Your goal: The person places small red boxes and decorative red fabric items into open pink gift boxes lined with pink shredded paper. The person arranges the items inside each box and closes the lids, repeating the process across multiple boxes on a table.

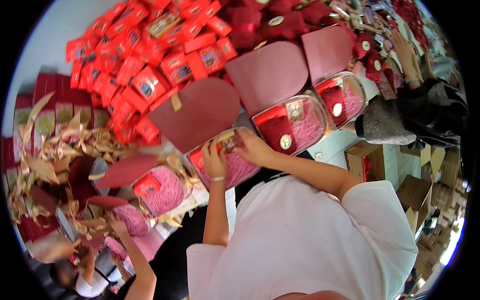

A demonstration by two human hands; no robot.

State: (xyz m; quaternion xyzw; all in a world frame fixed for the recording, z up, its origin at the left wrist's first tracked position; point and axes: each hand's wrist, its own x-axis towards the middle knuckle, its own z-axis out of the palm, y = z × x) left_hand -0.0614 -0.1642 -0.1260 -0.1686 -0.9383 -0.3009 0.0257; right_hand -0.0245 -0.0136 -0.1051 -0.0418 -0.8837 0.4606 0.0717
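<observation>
In front of me an arched gift box with its dark red lid folded back holds pink shredded paper and a red carton. Both my hands are inside it, at a small gold-coloured box near its upper edge. My left hand touches this small box from the left with its fingertips. Bent over its right side is my right hand; the fingers are partly hidden, so its grip is unclear. To the right, another open gift box contains a dark red cloth bundle, a small gold-framed box and pink shreds.
Red cartons are heaped behind the lids, beside dark red bundles. Gift boxes also stand left and far right. Co-workers' arms reach in from both sides. Cardboard boxes stand at right.
</observation>
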